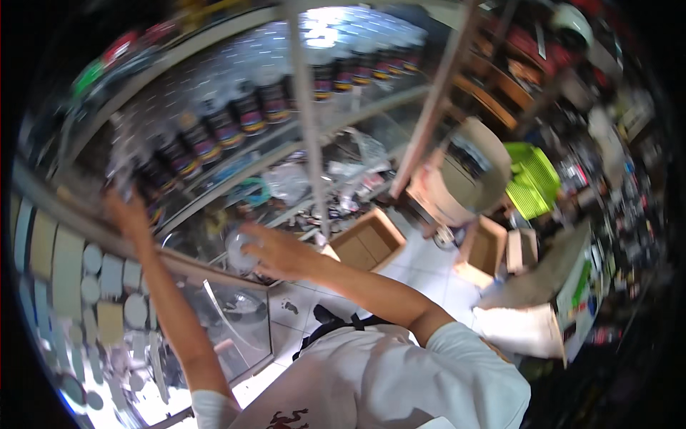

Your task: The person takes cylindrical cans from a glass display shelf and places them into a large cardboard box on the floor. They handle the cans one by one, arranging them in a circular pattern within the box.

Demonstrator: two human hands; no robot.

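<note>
My left hand (127, 213) reaches to the left end of the glass display shelf, beside the dark cans at the end of the row. Some clear plastic (123, 154) shows at its fingertips; blur hides whether the fingers grip it. My right hand (282, 252) is in front of the shelf, its fingers closed around a clear, round, cup-like plastic piece (240, 252). On the shelf, dark cans (250, 114) with colourful bands stand side by side in a long row. Smeared, clear shiny shapes (236, 68) fill the space behind them.
A lower shelf holds plastic bags (287, 183) and small parts. Cardboard boxes (368, 242) stand on the tiled floor, with a larger round-sided carton (464, 171) and a green basket (532, 179) at the right. A wooden post (436, 104) edges the shelf. Pale panels (68, 272) lie at the left.
</note>
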